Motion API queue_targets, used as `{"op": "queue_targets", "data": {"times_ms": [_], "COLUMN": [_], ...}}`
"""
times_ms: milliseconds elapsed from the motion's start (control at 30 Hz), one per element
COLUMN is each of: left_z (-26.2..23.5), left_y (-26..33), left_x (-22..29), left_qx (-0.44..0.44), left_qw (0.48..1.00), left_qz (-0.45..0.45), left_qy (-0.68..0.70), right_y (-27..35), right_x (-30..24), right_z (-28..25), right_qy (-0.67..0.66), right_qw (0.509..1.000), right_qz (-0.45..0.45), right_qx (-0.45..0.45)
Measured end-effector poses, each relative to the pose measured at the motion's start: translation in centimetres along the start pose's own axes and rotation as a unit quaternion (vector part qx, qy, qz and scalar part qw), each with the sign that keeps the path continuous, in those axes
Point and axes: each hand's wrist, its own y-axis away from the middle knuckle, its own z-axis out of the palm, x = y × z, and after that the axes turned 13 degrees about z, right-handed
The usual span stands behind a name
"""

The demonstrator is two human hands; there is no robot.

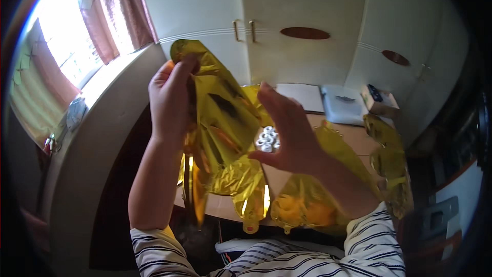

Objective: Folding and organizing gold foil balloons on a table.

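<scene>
My left hand [171,95] is raised and pinches the upper end of a flat gold foil balloon [220,118]. The uninflated sheet hangs creased from the fingers, over the near part of the table [279,172]. To its right, my right hand [294,133] has thumb and fingers spread apart and holds nothing; the fingertips are close to the foil's right edge. Below the hands lie more gold foil balloons: a crumpled one [243,190] at the front edge and another [302,208] partly under my right forearm. A cluster of small white rings [267,139] sits between the hands.
At the table's far side are a white flat sheet or book [300,96], a translucent plastic case [342,105] and a small box [379,100] with a dark object on it. More gold foil [389,161] drapes at the right edge. Cabinet doors [302,0] stand behind; a curtained window is left.
</scene>
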Motion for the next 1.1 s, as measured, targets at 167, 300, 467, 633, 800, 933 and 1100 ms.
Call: {"op": "queue_targets", "data": {"times_ms": [167, 300, 467, 633, 800, 933, 1100], "left_z": [7.3, 11.5, 15.8, 18.2, 14.6, 11.6, 13.5], "left_y": [5.3, 7.5, 9.4, 10.7, 17.3, 26.2, 30.3], "left_x": [0.7, 1.4, 2.8, 2.5, -2.8, -8.1, -10.2], "left_qx": [-0.036, -0.045, -0.099, -0.152, -0.183, -0.261, -0.255], "left_qw": [0.995, 0.981, 0.976, 0.93, 0.855, 0.61, 0.379], "left_qz": [-0.033, -0.057, -0.069, -0.098, -0.253, -0.598, -0.641], "left_qy": [0.092, 0.178, 0.183, 0.319, 0.413, 0.449, 0.616], "right_y": [4.5, 6.3, 7.1, 8.1, 7.1, 8.3, 11.2], "right_x": [-0.3, 0.3, 0.8, 3.3, 5.4, 7.8, 6.6], "right_z": [-1.4, -7.1, -13.8, -19.8, -24.1, -25.2, -23.3], "right_qy": [-0.231, -0.149, -0.042, -0.2, -0.319, -0.483, -0.578], "right_qw": [0.958, 0.966, 0.971, 0.943, 0.895, 0.822, 0.786], "right_qz": [0.094, 0.02, 0.001, 0.157, 0.205, 0.264, 0.216], "right_qx": [0.139, 0.21, 0.235, 0.216, 0.236, 0.145, 0.046]}}
